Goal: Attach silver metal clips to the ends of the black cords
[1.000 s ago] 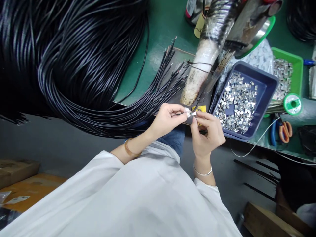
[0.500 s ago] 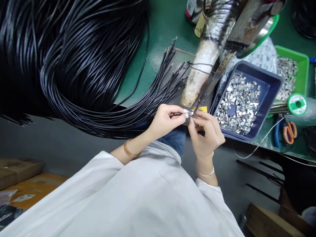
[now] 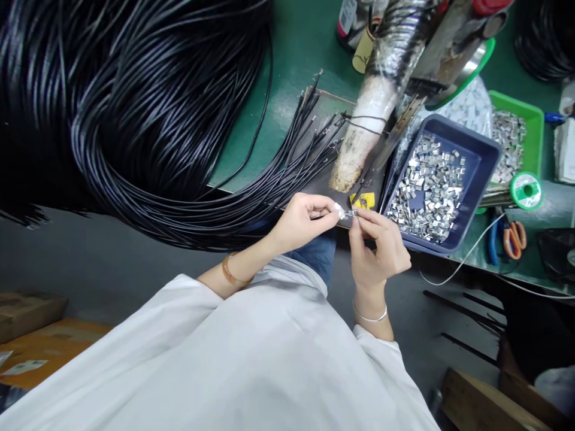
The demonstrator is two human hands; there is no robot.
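My left hand point(image 3: 302, 222) pinches the end of a black cable, its fingertips wrapped in something white. Facing it, my right hand point(image 3: 377, 242) has thumb and forefinger closed on a small silver metal piece point(image 3: 351, 213), which meets the cable end between both hands. Behind my left hand a thick bundle of black cables point(image 3: 211, 218) curves along the table edge, its tips fanned over a dark board point(image 3: 314, 179). Just beyond my fingertips lies a yellow patch point(image 3: 365, 200). A blue bin point(image 3: 483, 161) of small metal pieces stands right of my right hand.
A plastic-wrapped post point(image 3: 366, 120) slants over the green table point(image 3: 287, 60). Farther right are a green bin point(image 3: 534, 137), a green-and-white spool point(image 3: 526, 190) and orange-handled pliers point(image 3: 514, 239). Cardboard boxes point(image 3: 36, 311) lie at lower left; someone's arm shows at lower right.
My fingertips have drawn slightly apart, and the silver piece between them shows more clearly. The view has shifted a little, moving the bins leftward in the picture.
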